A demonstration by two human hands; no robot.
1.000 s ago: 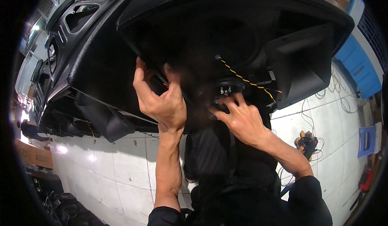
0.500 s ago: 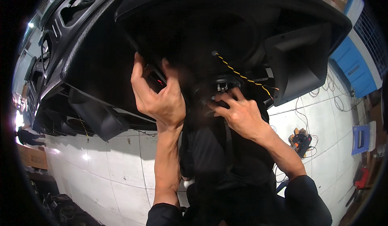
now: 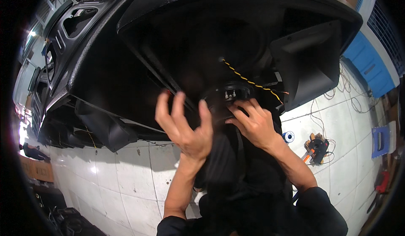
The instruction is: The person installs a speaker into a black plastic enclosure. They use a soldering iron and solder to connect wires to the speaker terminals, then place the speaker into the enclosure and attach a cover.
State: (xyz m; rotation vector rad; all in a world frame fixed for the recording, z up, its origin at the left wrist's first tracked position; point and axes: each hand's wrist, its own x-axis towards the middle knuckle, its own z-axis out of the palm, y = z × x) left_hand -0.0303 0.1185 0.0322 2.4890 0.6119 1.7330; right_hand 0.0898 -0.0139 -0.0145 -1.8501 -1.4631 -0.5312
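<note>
A pale label (image 3: 277,76) shows beside the horn (image 3: 310,65), its print too small to read; on the carton (image 3: 40,170) at the far left, any lettering is likewise too blurred to make out. The black cabinet (image 3: 194,29) holds the horn on its right side, and a yellow-and-black twisted wire (image 3: 249,80) hangs from its dark interior toward the horn. The driver (image 3: 238,87), round and black with two metal terminals, sits just below the cabinet, in front of the person. The right hand (image 3: 255,124) has its fingers bent against the driver's lower rim; whether they grip it I cannot tell. The left hand (image 3: 185,134), blurred, has its fingers spread and released near the cabinet's lower left edge. A blue spool (image 3: 288,137) stands on the tiled floor (image 3: 130,177).
</note>
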